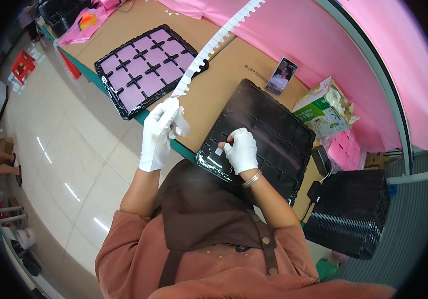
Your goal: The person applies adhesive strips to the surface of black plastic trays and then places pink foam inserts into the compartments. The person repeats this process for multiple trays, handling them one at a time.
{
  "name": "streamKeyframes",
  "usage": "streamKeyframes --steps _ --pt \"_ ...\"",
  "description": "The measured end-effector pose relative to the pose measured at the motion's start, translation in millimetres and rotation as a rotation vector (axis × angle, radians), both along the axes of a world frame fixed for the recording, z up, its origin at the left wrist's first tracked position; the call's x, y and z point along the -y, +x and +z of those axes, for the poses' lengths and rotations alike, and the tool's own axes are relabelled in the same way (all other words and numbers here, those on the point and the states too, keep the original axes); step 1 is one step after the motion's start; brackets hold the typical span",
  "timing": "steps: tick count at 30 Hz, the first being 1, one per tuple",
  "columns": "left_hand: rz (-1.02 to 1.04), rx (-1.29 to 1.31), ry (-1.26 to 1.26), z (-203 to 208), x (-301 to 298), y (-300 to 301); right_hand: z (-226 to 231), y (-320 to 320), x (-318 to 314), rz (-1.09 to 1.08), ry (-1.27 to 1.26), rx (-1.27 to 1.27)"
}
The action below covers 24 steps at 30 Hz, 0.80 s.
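My left hand [157, 133], in a white glove, is closed on a long white strip [214, 43] with a notched edge. The strip rises from the fingers toward the far side of the table, and a short end of it loops beside the hand. My right hand [243, 151] wears a white glove with bare fingertips. Its thumb and finger pinch a small white piece [219, 151] over the near left corner of a black plastic tray [279, 134]. Farther left lies another black tray [110, 94] with purple panels between its cross-shaped dividers.
A phone [282, 76] leans behind the near tray, beside an open green and white box [323, 107]. Stacked black trays [348, 214] stand at the right by a pink bundle [344, 148]. Pink cloth [293, 35] hangs behind the cardboard-covered table [194, 119].
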<state>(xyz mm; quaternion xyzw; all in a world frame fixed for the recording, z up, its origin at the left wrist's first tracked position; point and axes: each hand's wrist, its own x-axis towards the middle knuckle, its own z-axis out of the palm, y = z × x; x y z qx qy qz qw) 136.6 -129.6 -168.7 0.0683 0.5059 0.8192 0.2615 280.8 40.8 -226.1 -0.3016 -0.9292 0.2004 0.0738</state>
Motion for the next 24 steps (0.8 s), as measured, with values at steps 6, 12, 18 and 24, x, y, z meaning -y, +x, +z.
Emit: streamKeyframes --steps 6,12,18,24 --pt "-0.084 -0.055 -0.134 -15.4 -11.1 12.4 7.2 6.0 5.0 0.144 0.109 0.055" --pt "-0.26 -0.063 -0.105 -29.0 -35.3 47.7 24.5 11.6 1.1 -0.009 -0.719 -0.49" --pt "-0.31 0.118 0.037 -23.5 -47.2 65.3 40.0 19.3 6.3 -0.009 -1.031 -0.607" --pt "-0.309 0.024 -0.021 -18.1 -65.2 61.5 55.5 37.3 2.6 0.016 -1.065 -0.626"
